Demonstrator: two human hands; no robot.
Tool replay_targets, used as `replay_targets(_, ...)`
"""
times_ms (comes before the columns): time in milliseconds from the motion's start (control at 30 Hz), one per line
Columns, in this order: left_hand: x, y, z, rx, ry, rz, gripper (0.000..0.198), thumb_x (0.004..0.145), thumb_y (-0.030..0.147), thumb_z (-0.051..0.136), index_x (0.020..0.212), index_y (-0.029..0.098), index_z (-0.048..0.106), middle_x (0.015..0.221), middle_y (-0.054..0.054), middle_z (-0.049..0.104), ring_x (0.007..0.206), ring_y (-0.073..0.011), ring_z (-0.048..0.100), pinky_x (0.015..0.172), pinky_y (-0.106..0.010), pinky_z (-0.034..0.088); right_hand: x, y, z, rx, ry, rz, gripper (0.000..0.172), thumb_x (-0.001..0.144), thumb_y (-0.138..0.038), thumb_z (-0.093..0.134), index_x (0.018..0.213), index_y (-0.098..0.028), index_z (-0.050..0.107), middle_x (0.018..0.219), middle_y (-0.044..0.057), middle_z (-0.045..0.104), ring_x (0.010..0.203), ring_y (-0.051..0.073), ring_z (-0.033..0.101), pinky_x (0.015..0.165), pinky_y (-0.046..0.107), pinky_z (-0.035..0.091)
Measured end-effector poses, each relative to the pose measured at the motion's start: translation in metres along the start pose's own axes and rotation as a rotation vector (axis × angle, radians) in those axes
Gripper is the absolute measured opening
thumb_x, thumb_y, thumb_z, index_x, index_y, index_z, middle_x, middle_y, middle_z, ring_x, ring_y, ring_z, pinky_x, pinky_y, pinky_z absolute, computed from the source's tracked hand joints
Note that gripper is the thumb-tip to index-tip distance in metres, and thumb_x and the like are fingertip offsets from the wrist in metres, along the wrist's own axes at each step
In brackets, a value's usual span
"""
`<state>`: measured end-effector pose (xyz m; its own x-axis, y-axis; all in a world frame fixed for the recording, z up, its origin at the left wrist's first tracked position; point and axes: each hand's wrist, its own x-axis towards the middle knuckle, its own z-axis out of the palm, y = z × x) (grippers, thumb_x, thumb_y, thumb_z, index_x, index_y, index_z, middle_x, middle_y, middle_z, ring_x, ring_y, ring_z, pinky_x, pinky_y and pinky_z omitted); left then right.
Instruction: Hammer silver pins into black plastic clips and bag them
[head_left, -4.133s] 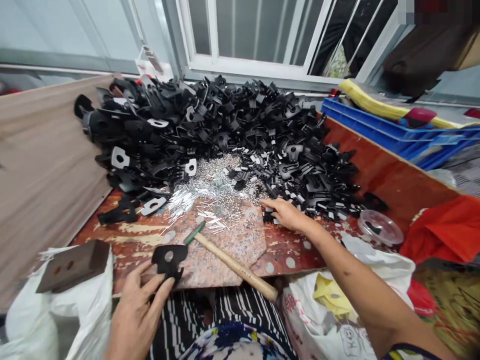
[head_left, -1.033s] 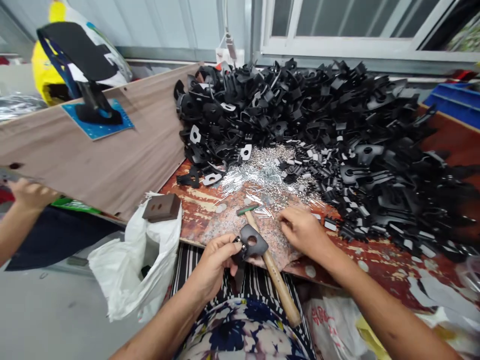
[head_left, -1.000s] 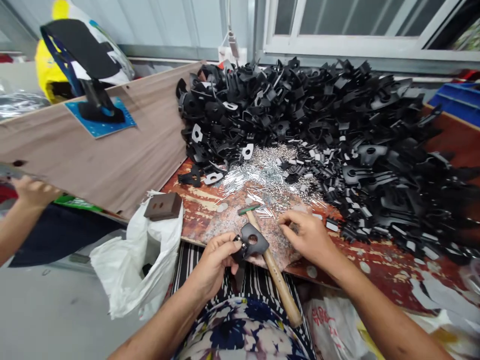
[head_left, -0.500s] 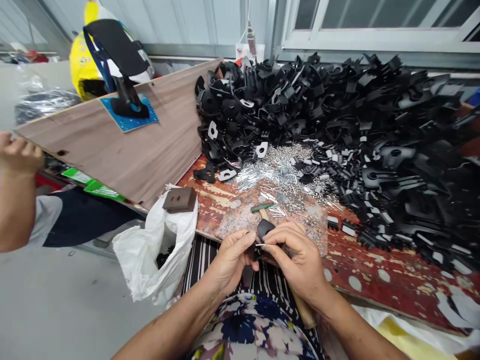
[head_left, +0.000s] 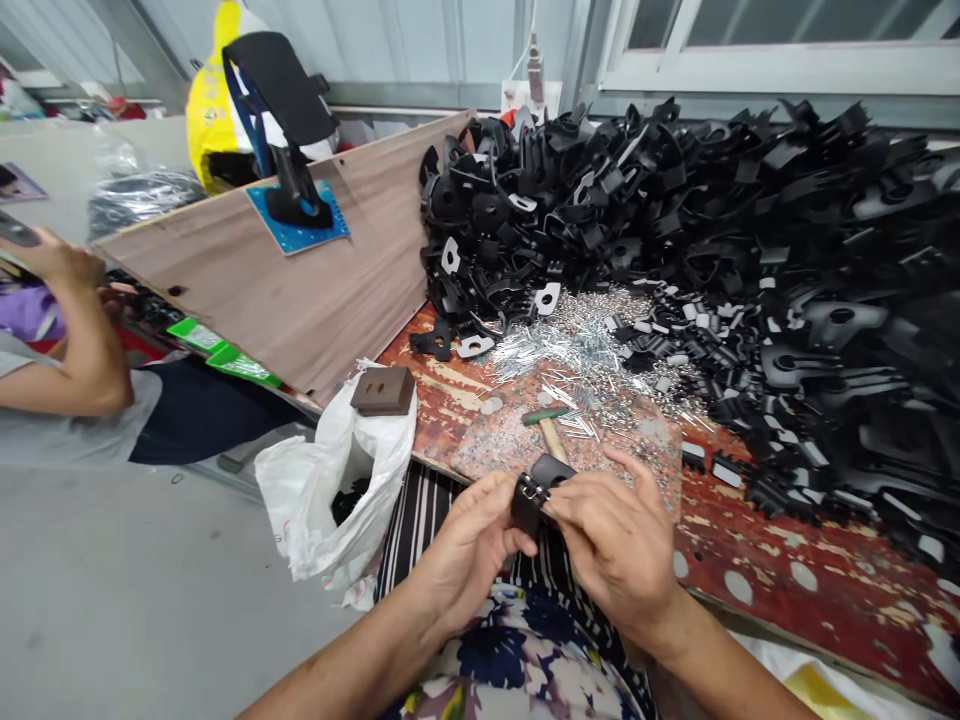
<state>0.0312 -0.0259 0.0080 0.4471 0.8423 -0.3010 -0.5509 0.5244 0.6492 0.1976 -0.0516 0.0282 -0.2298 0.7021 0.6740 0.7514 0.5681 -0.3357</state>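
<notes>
My left hand pinches a small black plastic clip with a metal pin or spring showing along its top edge. My right hand has its fingertips pressed together at the clip's right side; whatever they pinch is too small to name. A rounded black part shows between the hands, just behind the clip. Beyond them a hammer with a green-edged head lies on the worn red bench. Loose silver pins are heaped farther back, beside small black pieces.
A large heap of black plastic parts covers the back and right. A wooden board slants at the left. A brown block sits on a white sack left of my hands. Another person's arm is at the far left.
The view has shifted left, so the scene sits farther right. The clip is now tilted upright, and the long pin seen between my fingers no longer sticks out. The other person's arm has moved, with a dark object in hand.
</notes>
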Motion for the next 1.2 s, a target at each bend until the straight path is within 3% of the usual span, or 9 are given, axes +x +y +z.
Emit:
replay_targets(167, -0.024, 0.003, -0.025, 0.372, 0.098, 0.146, 0.041, 0.075, 0.029, 0.084, 0.103, 0.023, 0.055, 0.096, 0.0, 0.06, 0.071, -0.0125, 0.056, 0.051, -0.02, 0.052, -0.001, -0.004, 0.01, 0.044, -0.163, 0.002, 0.015, 0.097, -0.012, 0.05, 0.094, -0.022, 0.061, 0.087, -0.001, 0.072, 0.085, 0.016, 0.065, 0.106, 0.044, 0.037)
replay_targets(300, -0.025, 0.024, -0.047, 0.724, 0.238, 0.222, 0.037, 0.093, 0.046, 0.06, 0.119, 0.021, 0.053, 0.091, -0.003, 0.063, 0.061, -0.0126, 0.054, 0.045, -0.02, 0.045, -0.006, 0.018, 0.007, -0.297, -0.341, 0.132, 0.02, 0.094, -0.037, 0.06, 0.101, -0.018, 0.058, 0.09, 0.009, 0.066, 0.08, 0.024, 0.061, 0.071, 0.037, 0.045)
replay_targets(567, 0.02, 0.019, -0.073, 1.029, 0.363, 0.283, 0.034, 0.098, 0.053, 0.043, 0.092, 0.022, 0.056, 0.063, 0.006, 0.048, 0.051, -0.0137, 0.046, 0.045, -0.022, 0.037, -0.031, 0.061, -0.013, -0.421, -0.627, 0.281, 0.002, 0.09, -0.023, 0.048, 0.089, -0.021, 0.048, 0.062, 0.0, 0.059, 0.046, 0.017, 0.055, 0.045, 0.028, 0.026)
replay_targets(667, 0.025, 0.012, -0.072, 1.077, 0.364, 0.34, 0.036, 0.099, 0.05, 0.043, 0.081, 0.021, 0.056, 0.062, 0.006, 0.043, 0.056, -0.014, 0.044, 0.054, -0.024, 0.035, -0.027, 0.059, -0.027, -0.32, -0.589, 0.274, 0.024, 0.096, -0.021, 0.041, 0.116, -0.017, 0.054, 0.056, -0.001, 0.062, 0.041, 0.018, 0.057, 0.041, 0.028, 0.034)
replay_targets(733, 0.025, 0.013, -0.07, 1.108, 0.37, 0.385, 0.039, 0.099, 0.047, 0.041, 0.07, 0.021, 0.05, 0.063, 0.005, 0.041, 0.06, -0.0143, 0.042, 0.059, -0.026, 0.033, -0.021, 0.05, -0.036, -0.229, -0.494, 0.193, 0.042, 0.101, -0.021, 0.039, 0.143, -0.019, 0.044, 0.084, 0.005, 0.076, 0.062, 0.02, 0.071, 0.05, 0.028, 0.049)
replay_targets(833, 0.024, 0.015, -0.067, 1.136, 0.403, 0.432, 0.041, 0.1, 0.044, 0.038, 0.067, 0.022, 0.046, 0.063, 0.004, 0.041, 0.061, -0.0154, 0.042, 0.062, -0.028, 0.032, -0.014, 0.032, -0.039, -0.092, -0.321, 0.08, 0.059, 0.102, -0.016, 0.044, 0.158, -0.029, 0.028, 0.131, 0.008, 0.068, 0.103, 0.02, 0.073, 0.078, 0.029, 0.06)
replay_targets(933, 0.024, 0.016, -0.066, 1.147, 0.418, 0.455, 0.04, 0.101, 0.041, 0.035, 0.072, 0.021, 0.055, 0.065, 0.002, 0.05, 0.064, -0.0176, 0.048, 0.066, -0.029, 0.035, -0.017, 0.022, -0.025, -0.031, -0.255, 0.053, 0.065, 0.1, -0.011, 0.047, 0.159, -0.029, 0.027, 0.12, 0.007, 0.072, 0.094, 0.018, 0.074, 0.075, 0.027, 0.061)
replay_targets(1067, 0.023, 0.016, -0.065, 1.134, 0.412, 0.472, 0.039, 0.1, 0.04, 0.037, 0.081, 0.02, 0.064, 0.076, -0.004, 0.064, 0.076, -0.0218, 0.058, 0.075, -0.03, 0.041, -0.025, 0.028, -0.004, -0.038, -0.434, 0.089, 0.057, 0.103, -0.017, 0.04, 0.158, -0.028, 0.03, 0.091, 0.004, 0.074, 0.066, 0.017, 0.071, 0.053, 0.028, 0.057)
replay_targets(1200, 0.023, 0.016, -0.067, 1.111, 0.435, 0.473, 0.041, 0.098, 0.045, 0.041, 0.074, 0.021, 0.063, 0.07, -0.004, 0.062, 0.073, -0.0221, 0.057, 0.072, -0.03, 0.043, -0.023, 0.03, -0.011, 0.003, -0.322, 0.119, 0.058, 0.103, -0.018, 0.044, 0.158, -0.028, 0.031, 0.113, 0.009, 0.072, 0.085, 0.018, 0.073, 0.066, 0.029, 0.061)
